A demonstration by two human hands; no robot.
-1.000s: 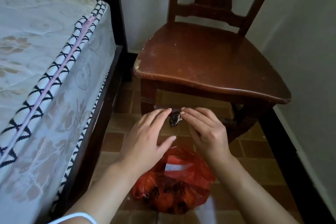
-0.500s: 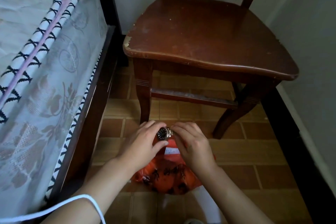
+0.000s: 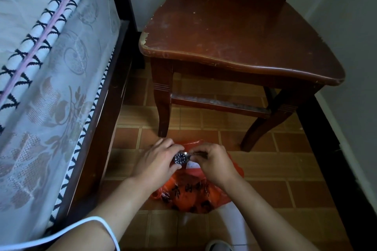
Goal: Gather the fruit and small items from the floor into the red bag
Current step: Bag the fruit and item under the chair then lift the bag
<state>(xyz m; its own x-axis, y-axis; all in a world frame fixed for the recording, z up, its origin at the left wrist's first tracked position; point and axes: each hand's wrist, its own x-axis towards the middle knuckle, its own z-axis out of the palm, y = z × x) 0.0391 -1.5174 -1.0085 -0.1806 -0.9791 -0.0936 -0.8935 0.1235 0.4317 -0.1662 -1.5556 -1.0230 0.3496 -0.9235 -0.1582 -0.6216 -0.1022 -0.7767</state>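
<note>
A red plastic bag [image 3: 193, 195] with black print lies on the tiled floor in front of a chair, bulging with orange fruit that shows through the plastic. Just above the bag's mouth both hands hold a wristwatch [image 3: 180, 158] with a dark dial and metal case. My left hand [image 3: 157, 161] curls its fingers and thumb round the watch case. My right hand [image 3: 212, 162] pinches the metal strap on the watch's right side. A white slip shows at the bag's mouth between my hands.
A dark wooden chair [image 3: 234, 32] stands right behind the bag, its front legs close to my hands. A bed with a patterned mattress [image 3: 51, 91] and dark frame runs along the left. A wall with a black skirting closes the right side. A shoe tip [image 3: 219, 245] shows at the bottom.
Both hands have come down and toward me with the watch, from beneath the chair's seat edge to just over the red bag. The view has tilted down.
</note>
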